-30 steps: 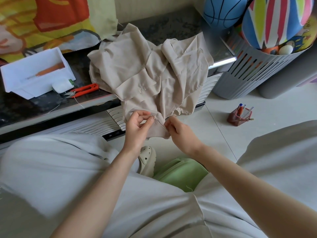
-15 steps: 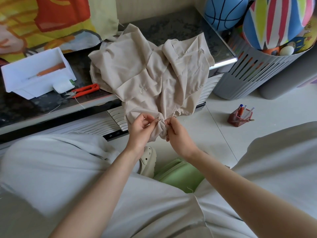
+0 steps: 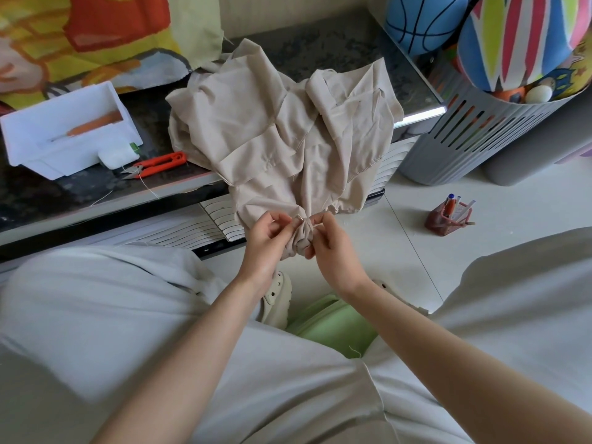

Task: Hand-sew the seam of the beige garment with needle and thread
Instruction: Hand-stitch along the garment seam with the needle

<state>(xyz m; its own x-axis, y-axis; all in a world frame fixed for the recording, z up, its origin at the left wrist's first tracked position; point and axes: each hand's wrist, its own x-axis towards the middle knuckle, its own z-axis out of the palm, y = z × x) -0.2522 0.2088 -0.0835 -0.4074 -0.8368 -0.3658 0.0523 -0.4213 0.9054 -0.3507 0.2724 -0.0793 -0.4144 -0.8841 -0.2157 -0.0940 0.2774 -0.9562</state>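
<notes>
Pinching the bunched lower edge of the beige garment (image 3: 282,129), left hand (image 3: 264,241) and right hand (image 3: 334,251) both curl fingers onto the cloth, needle (image 3: 300,217) glinting between them. Garment drapes off the dark table (image 3: 336,43) edge. Orange snips (image 3: 160,161) lie just left.

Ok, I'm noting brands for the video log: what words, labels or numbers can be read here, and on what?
No text is readable.
The green tag on the small white case beside the red snips: too small to read.
The printed cloth and striped ball: pictures and patterns only.
On the beige garment: no label showing.
</notes>
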